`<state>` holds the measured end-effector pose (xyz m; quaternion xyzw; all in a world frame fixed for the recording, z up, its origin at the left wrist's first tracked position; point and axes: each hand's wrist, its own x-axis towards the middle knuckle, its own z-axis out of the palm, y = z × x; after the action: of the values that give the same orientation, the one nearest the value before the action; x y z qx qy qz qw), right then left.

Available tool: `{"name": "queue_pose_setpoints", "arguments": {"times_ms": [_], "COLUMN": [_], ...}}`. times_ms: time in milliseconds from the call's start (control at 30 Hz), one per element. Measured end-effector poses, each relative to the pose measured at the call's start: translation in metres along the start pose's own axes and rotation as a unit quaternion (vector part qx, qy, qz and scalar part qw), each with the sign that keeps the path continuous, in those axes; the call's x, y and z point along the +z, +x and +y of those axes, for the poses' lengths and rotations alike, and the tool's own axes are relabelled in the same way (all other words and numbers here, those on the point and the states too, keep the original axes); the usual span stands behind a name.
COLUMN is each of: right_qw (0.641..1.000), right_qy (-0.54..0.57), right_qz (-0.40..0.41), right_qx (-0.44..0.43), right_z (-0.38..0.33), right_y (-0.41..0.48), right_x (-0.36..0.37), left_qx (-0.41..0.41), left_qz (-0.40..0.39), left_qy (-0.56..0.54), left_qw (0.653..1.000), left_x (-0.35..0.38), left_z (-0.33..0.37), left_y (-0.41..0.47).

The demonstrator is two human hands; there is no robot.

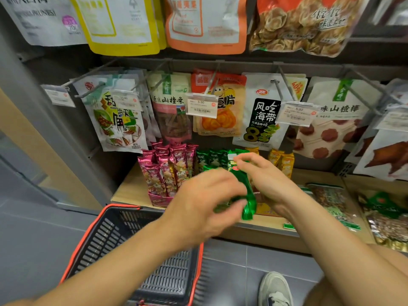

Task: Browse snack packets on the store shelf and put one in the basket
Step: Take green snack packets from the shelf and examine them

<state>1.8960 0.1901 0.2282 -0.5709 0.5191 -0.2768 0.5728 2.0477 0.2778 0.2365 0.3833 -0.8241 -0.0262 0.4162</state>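
A slim green snack packet (247, 191) is held up in front of the low wooden shelf (130, 191). My right hand (262, 175) pinches its top end, fingers curled over it. My left hand (205, 202) grips its lower part from the left, blurred by motion. Behind the hands stand rows of similar stick packets: pink ones (167, 168) in a display box, green ones (212, 159), and yellow ones (284, 162). The dark grey basket with an orange rim (99, 235) sits on the floor below my left forearm and shows nothing inside.
Larger snack bags hang on metal pegs above, with price tags (201, 106) in front. Flat packets (331, 199) lie on the shelf to the right. My shoe (276, 288) stands on the grey tiled floor beside the basket. A grey upright post borders the shelf at left.
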Motion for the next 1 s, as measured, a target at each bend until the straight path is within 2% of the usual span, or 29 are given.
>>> {"name": "queue_pose_setpoints", "arguments": {"times_ms": [67,167,300,367,533,700,900,1000], "right_qw": [0.998,0.988,0.963,0.954,0.957,0.978,0.982,0.981], "right_qy": [-0.056,-0.125,-0.200,-0.228,-0.193,-0.077,0.012,0.059], "right_qz": [-0.028,-0.091,-0.159,-0.171,-0.162,-0.183,-0.185,-0.185], "right_qx": [0.012,-0.014,-0.082,-0.091,-0.143,-0.071,-0.030,-0.003], "right_z": [-0.002,-0.001,0.002,0.004,-0.001,-0.001,-0.005,-0.005], "right_y": [-0.001,-0.005,-0.007,-0.008,-0.012,-0.016,-0.018,-0.018], "right_x": [-0.004,-0.007,-0.007,-0.007,-0.004,-0.002,-0.010,-0.015], "left_qx": [-0.112,-0.276,-0.405,-0.430,-0.461,-0.505,-0.495,-0.486], "left_qz": [0.088,0.205,0.305,0.321,0.349,0.346,0.304,0.245], "left_qy": [-0.063,-0.182,-0.330,-0.345,-0.327,-0.330,-0.326,-0.395], "left_qw": [0.988,0.921,0.796,0.770,0.748,0.718,0.746,0.740], "left_x": [-0.014,-0.031,-0.039,-0.038,-0.038,-0.031,-0.031,-0.042], "left_z": [-0.006,-0.019,-0.034,-0.040,-0.062,-0.078,-0.083,-0.084], "left_y": [0.005,0.011,0.012,0.010,0.001,-0.011,-0.015,-0.012]}}
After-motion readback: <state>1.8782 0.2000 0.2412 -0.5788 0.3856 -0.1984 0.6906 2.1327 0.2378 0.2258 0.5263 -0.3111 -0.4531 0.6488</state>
